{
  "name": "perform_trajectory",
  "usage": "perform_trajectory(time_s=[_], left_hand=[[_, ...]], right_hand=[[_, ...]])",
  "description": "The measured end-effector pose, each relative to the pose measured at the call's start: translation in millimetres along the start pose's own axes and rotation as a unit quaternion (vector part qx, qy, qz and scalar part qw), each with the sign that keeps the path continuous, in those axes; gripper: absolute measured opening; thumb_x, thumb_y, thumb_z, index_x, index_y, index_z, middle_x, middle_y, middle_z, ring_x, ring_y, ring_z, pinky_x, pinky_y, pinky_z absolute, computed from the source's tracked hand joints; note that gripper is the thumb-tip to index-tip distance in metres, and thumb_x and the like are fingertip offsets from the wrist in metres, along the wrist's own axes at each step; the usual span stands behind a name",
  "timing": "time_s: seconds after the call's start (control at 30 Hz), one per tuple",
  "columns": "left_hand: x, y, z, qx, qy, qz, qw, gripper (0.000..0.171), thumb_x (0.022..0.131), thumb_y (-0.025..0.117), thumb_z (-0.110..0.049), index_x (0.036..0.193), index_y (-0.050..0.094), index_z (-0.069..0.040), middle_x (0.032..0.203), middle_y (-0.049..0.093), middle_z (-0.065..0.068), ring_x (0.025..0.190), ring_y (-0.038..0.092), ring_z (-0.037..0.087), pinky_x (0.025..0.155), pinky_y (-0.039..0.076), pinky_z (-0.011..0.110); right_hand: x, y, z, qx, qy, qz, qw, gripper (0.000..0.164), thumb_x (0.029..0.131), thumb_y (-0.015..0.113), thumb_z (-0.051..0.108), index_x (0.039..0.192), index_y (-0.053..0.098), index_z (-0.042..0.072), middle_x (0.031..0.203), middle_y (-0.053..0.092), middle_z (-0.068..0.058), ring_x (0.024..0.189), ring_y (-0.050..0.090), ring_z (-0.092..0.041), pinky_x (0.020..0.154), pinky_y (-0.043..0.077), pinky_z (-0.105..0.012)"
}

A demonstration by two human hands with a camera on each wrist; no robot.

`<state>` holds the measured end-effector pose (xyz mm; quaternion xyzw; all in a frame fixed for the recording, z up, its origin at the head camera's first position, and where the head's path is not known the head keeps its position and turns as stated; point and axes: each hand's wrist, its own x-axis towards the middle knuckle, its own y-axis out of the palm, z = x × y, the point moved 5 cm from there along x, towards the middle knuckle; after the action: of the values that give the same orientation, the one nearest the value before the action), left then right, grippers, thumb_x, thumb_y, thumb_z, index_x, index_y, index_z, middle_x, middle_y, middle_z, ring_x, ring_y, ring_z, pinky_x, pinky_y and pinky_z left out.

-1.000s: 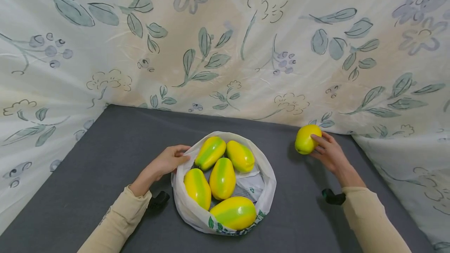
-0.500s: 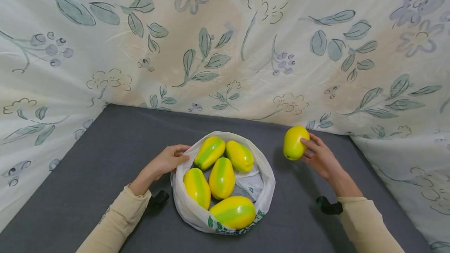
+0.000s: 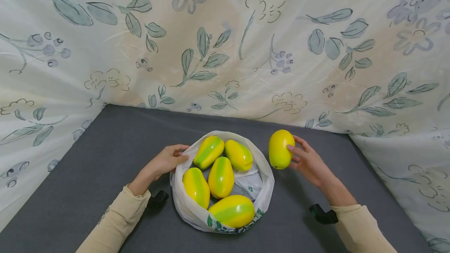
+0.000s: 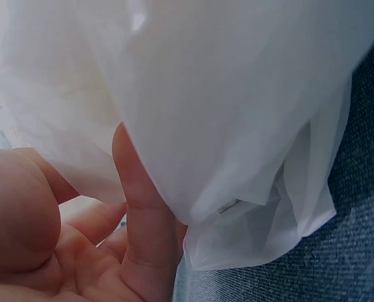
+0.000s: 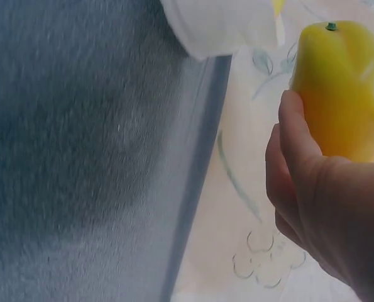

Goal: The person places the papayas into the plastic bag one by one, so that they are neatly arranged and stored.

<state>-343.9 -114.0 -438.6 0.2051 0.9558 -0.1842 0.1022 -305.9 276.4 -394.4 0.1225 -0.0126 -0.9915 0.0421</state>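
A white plastic bag point(image 3: 177, 202), its rim rolled open, stands on the dark grey cloth and holds several glossy yellow papayas point(image 3: 221, 178) with green stripes. At the bag's left rim my left hand point(image 3: 166, 161) grips the plastic; in the left wrist view the white film point(image 4: 193, 113) passes between thumb and fingers. To the right of the bag, my right hand point(image 3: 309, 163) holds one more papaya point(image 3: 280, 149) raised above the cloth, fingers and thumb around its right side. The right wrist view shows this papaya's small green stem end point(image 5: 331, 26).
Dark grey cloth point(image 3: 116, 147) covers the table. A floral curtain point(image 3: 218, 50) hangs behind it and along both sides. Black wrist straps or mounts point(image 3: 323, 214) show below the sleeves.
My right hand has carried its papaya leftward and a little nearer, from the back right to just beside the bag's right rim. The left hand stays on the bag's rim.
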Motion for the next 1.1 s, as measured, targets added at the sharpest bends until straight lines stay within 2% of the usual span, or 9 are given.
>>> perform_trajectory(time_s=[0.2, 0.4, 0.7, 0.97, 1.1], left_hand=[[1.3, -0.1, 1.0, 0.0, -0.003, -0.001, 1.0, 0.045, 0.099, 0.054, -0.014, 0.14, 0.043, -0.002, 0.116, 0.059, 0.018, 0.081, 0.062, 0.021, 0.064, 0.053, 0.033], [1.2, -0.4, 1.3, -0.001, -0.003, -0.001, 1.0, 0.044, 0.099, 0.054, -0.014, 0.14, 0.044, -0.003, 0.115, 0.059, 0.018, 0.08, 0.061, 0.021, 0.063, 0.053, 0.032], [0.2, -0.2, 0.0, -0.004, 0.001, 0.001, 1.0, 0.044, 0.099, 0.054, -0.013, 0.14, 0.043, -0.001, 0.113, 0.06, 0.016, 0.079, 0.062, 0.019, 0.064, 0.054, 0.033], [-0.1, 0.1, -0.9, -0.003, 0.001, -0.001, 1.0, 0.045, 0.099, 0.054, -0.013, 0.14, 0.042, -0.001, 0.114, 0.059, 0.017, 0.079, 0.062, 0.019, 0.064, 0.054, 0.033], [-0.1, -0.1, -1.4, -0.004, 0.002, -0.001, 1.0, 0.045, 0.099, 0.054, -0.013, 0.14, 0.042, -0.001, 0.114, 0.059, 0.017, 0.079, 0.062, 0.019, 0.064, 0.054, 0.033]], right_hand=[[-6, 15, 2, -0.001, -0.012, 0.019, 1.0, 0.066, 0.1, 0.052, 0.024, 0.149, 0.01, 0.013, 0.141, 0.027, -0.017, 0.106, 0.055, -0.021, 0.089, 0.047, -0.036], [-14, 28, 3, -0.009, -0.02, 0.027, 0.999, 0.068, 0.1, 0.053, 0.022, 0.15, 0.008, 0.011, 0.139, 0.028, -0.02, 0.107, 0.054, -0.024, 0.09, 0.047, -0.037], [-26, 46, -5, -0.015, 0.018, 0.036, 0.999, 0.07, 0.099, 0.053, 0.026, 0.15, 0.008, 0.011, 0.143, 0.028, -0.02, 0.109, 0.055, -0.025, 0.092, 0.045, -0.045], [-30, 55, -14, -0.012, 0.029, 0.013, 0.999, 0.068, 0.099, 0.055, 0.025, 0.15, 0.012, 0.011, 0.143, 0.03, -0.019, 0.109, 0.054, -0.027, 0.093, 0.045, -0.045], [-33, 61, -19, -0.009, 0.028, -0.006, 1.0, 0.07, 0.099, 0.055, 0.026, 0.15, 0.009, 0.013, 0.142, 0.028, -0.02, 0.109, 0.053, -0.028, 0.095, 0.043, -0.047]])
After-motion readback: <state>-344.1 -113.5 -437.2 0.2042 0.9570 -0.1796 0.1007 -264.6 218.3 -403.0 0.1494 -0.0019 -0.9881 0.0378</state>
